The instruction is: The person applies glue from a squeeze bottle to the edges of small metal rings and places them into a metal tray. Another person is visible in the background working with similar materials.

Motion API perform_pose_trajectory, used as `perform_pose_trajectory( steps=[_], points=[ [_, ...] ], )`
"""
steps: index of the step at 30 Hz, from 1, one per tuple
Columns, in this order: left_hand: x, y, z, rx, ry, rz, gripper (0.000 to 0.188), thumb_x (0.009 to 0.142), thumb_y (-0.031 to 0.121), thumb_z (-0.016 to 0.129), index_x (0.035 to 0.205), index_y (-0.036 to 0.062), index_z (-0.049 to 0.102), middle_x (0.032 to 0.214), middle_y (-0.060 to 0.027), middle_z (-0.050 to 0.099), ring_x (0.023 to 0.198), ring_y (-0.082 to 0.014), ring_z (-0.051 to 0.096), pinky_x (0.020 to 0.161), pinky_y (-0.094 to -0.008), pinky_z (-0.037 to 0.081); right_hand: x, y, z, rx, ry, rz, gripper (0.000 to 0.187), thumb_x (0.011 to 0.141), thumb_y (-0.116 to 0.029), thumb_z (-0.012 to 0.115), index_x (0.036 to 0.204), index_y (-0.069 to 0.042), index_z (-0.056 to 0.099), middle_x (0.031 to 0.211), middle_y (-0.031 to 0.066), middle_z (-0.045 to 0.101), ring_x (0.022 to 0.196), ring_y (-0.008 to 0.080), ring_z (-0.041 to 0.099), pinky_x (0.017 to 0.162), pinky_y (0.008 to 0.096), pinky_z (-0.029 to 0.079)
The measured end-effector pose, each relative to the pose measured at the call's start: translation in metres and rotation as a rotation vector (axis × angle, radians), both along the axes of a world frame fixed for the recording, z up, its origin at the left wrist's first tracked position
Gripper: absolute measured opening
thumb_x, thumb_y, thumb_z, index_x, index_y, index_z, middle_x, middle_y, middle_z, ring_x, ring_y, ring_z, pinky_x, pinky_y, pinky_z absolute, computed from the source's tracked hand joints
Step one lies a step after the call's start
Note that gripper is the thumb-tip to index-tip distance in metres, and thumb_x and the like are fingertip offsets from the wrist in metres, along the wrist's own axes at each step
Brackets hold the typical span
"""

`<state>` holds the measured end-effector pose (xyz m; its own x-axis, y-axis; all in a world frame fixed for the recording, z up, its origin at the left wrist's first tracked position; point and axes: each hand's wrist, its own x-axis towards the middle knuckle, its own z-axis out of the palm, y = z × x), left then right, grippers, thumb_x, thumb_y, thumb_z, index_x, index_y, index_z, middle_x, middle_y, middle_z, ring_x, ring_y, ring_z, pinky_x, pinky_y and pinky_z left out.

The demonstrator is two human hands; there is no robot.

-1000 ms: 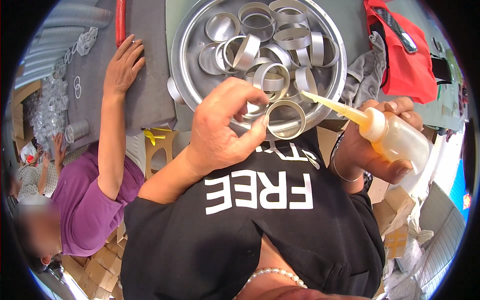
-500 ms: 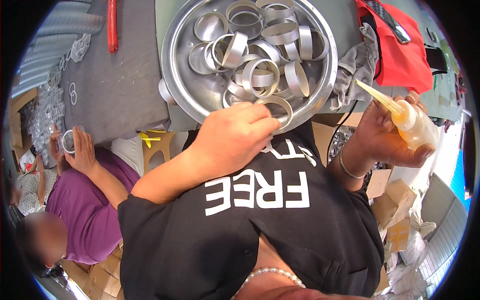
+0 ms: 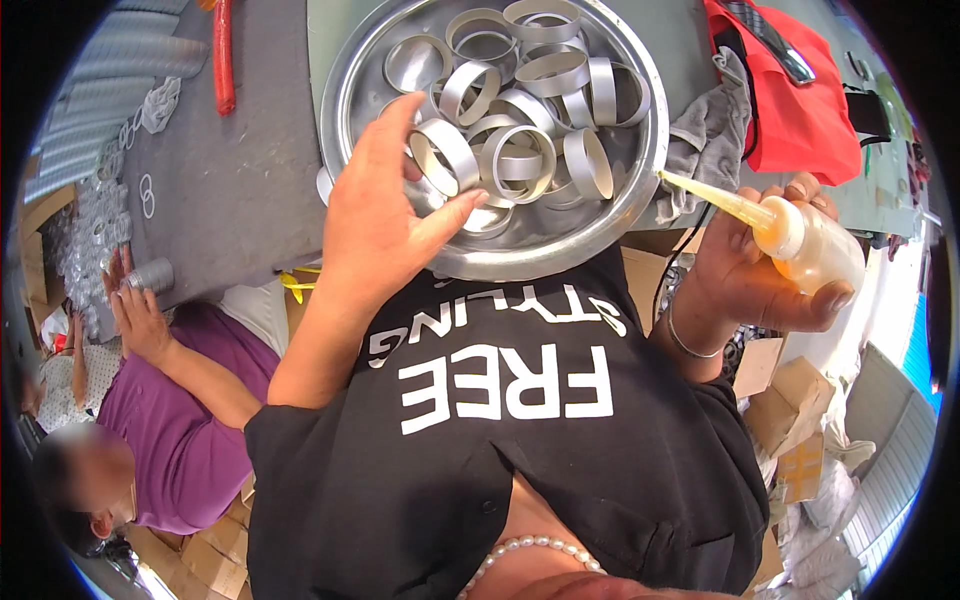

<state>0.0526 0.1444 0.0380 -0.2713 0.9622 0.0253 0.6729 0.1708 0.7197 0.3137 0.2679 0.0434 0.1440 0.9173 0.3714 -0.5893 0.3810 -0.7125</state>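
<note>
Our left hand [image 3: 380, 215]: thumb and fingers spread around ring [image 3: 462, 155]; whether it grips, we cannot tell. This ring is at left part of tray [image 3: 540, 258], near other rings [image 3: 602, 92]. Our right hand [image 3: 745, 265] grasps bottle [image 3: 825, 250], nozzle [image 3: 720, 200] toward tray. Grey cloth [image 3: 708, 130] lies on desk [image 3: 690, 55].

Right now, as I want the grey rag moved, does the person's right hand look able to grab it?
Probably not readily: the rag lies near the right hand, but that hand is wrapped around the bottle, so its fingers hardly look free.
</note>
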Motion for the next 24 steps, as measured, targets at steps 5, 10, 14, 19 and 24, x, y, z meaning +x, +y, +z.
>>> perform_pose_trajectory(
  steps=[5, 10, 14, 19, 24],
  points=[
    [0.008, -0.012, 0.005, 0.030, -1.035, -0.128, 0.070, 0.078, 0.019, 0.083, 0.134, 0.0019, 0.045, 0.125, -0.0120, 0.057, 0.106, -0.0195, 0.062, 0.087, -0.0342, 0.052, -0.005, -0.009, -0.001, 0.105, 0.001, 0.090, 0.081, 0.078, -0.071, 0.058, 0.107, 0.005, 0.053, 0.092, 0.0185, 0.056, 0.078, 0.0244, 0.063, 0.065, 0.0306, 0.059],
    [0.021, -0.018, 0.019, -0.297, -1.472, -0.068, 0.082, 0.091, 0.056, 0.060, 0.136, -0.0095, 0.040, 0.112, -0.0211, 0.062, 0.101, -0.0303, 0.067, 0.073, -0.0337, 0.061, -0.016, -0.018, -0.011, 0.401, -0.085, 0.218, 0.083, 0.079, -0.064, 0.068, 0.118, 0.005, 0.045, 0.102, 0.0217, 0.052, 0.084, 0.0275, 0.061, 0.068, 0.0315, 0.057],
    [0.017, -0.028, 0.005, -0.381, -1.750, -0.102, 0.076, 0.094, 0.056, 0.055, 0.132, -0.0084, 0.044, 0.112, -0.0196, 0.063, 0.098, -0.0288, 0.068, 0.074, -0.0335, 0.061, -0.008, -0.022, -0.002, 0.626, -0.348, 0.392, 0.079, 0.076, -0.048, 0.080, 0.123, 0.003, 0.043, 0.107, 0.0227, 0.050, 0.080, 0.0258, 0.057, 0.055, 0.0319, 0.047],
    [0.016, -0.031, 0.009, -0.387, -1.823, -0.107, 0.071, 0.095, 0.054, 0.055, 0.131, -0.0066, 0.047, 0.115, -0.0180, 0.063, 0.098, -0.0263, 0.068, 0.077, -0.0319, 0.060, -0.010, -0.026, 0.010, 0.769, -0.608, 0.439, 0.075, 0.077, -0.046, 0.081, 0.124, -0.001, 0.043, 0.111, 0.0237, 0.052, 0.067, 0.0258, 0.057, 0.050, 0.0354, 0.048],
    [0.019, -0.027, 0.021, -0.235, -1.626, -0.126, 0.063, 0.093, 0.040, 0.067, 0.134, -0.0037, 0.046, 0.117, -0.0143, 0.063, 0.102, -0.0221, 0.065, 0.082, -0.0315, 0.059, -0.013, -0.026, 0.014, 0.866, -0.691, 0.431, 0.071, 0.078, -0.042, 0.082, 0.122, -0.003, 0.044, 0.114, 0.0250, 0.054, 0.073, 0.0274, 0.060, 0.053, 0.0377, 0.052]
  ],
)
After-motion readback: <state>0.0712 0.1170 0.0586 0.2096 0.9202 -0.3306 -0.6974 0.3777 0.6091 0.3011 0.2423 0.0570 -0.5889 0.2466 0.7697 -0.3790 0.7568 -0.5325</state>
